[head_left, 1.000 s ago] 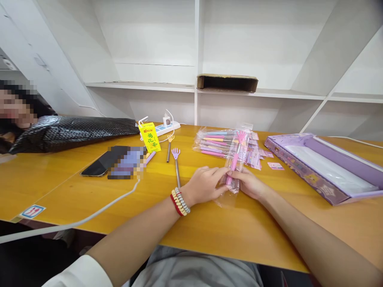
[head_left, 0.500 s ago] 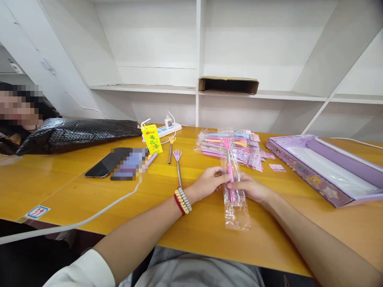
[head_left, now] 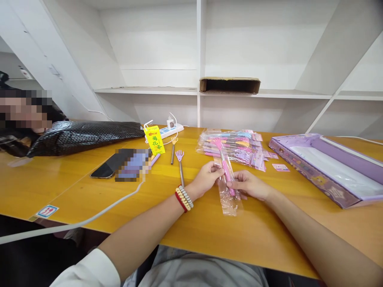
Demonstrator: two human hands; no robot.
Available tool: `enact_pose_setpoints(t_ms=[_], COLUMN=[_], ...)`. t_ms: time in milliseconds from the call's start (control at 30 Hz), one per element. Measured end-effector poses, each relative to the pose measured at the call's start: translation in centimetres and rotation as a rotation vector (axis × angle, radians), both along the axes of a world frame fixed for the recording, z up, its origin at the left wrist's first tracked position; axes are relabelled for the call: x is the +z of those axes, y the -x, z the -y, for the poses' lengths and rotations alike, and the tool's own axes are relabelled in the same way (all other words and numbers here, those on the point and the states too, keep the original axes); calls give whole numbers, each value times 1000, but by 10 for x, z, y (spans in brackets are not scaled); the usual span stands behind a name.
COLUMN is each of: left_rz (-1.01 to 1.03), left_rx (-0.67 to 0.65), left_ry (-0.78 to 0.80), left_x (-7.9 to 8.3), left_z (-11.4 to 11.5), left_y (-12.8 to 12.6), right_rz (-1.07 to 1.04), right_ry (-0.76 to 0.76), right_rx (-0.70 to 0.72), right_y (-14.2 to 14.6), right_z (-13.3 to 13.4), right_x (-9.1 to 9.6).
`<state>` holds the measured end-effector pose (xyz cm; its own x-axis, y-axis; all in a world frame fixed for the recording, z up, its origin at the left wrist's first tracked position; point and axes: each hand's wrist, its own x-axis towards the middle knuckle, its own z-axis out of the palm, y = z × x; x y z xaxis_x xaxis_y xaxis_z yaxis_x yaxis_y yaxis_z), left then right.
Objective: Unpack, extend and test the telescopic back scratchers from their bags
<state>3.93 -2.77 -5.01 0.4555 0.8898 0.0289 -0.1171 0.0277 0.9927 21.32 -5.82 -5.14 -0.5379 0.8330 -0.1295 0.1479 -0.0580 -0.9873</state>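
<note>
Between my hands is a pink back scratcher (head_left: 226,169) in a clear plastic sleeve (head_left: 227,203), its claw tilted up and to the left. My left hand (head_left: 208,177) pinches it from the left at the upper handle. From the right, my right hand (head_left: 248,184) grips the lower handle, thumb on top. Left of my hands lie a purple claw (head_left: 180,156) on a metal rod, partly behind my left wrist, and a yellow claw (head_left: 174,141) on a shorter rod. Beyond the hands is a pile of bagged back scratchers (head_left: 239,145).
An open purple display box (head_left: 317,179) stands at right, near a small card (head_left: 280,168). At left are a yellow drink carton (head_left: 156,139), a power strip (head_left: 176,129), phones (head_left: 109,165), a white cable (head_left: 98,211) and a black bubble-wrap bag (head_left: 89,135) beside a person. A cardboard box (head_left: 230,86) sits on the shelf.
The pink back scratcher has tilted, its claw swinging left, and the sleeve's lower end has shifted up and left. Both hands still hold it. The view has shifted slightly.
</note>
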Motion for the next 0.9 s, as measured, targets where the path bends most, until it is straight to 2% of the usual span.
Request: enact_pose_setpoints(t_ms=[200,367,567,633,700,767,900], left_rz=[29,71,163,166,150,128,127], left_rx=[-15,-50,101,150,177,176,142], left_ry=[141,179,124,130,146,158,170], left_x=[-2,-6,-3,-2,-1,0,-1], left_z=[-1,-2,-6,-6,-6,-6,-5], left_y=[-1,0,2,2,2,2,1], right_rz=[13,-8,-16,-40,-50,-8,174], right_ry=[-40,-41,-2,-27,-102,-238,-528], right_rx=[0,-20,-30,-79,-169,-240,-286], right_y=[-1,0,6,9,12,14,15], right_z=[0,1,4,6,8,10,14], right_x=[-1,-1,-2,-4,-6,-6,-3])
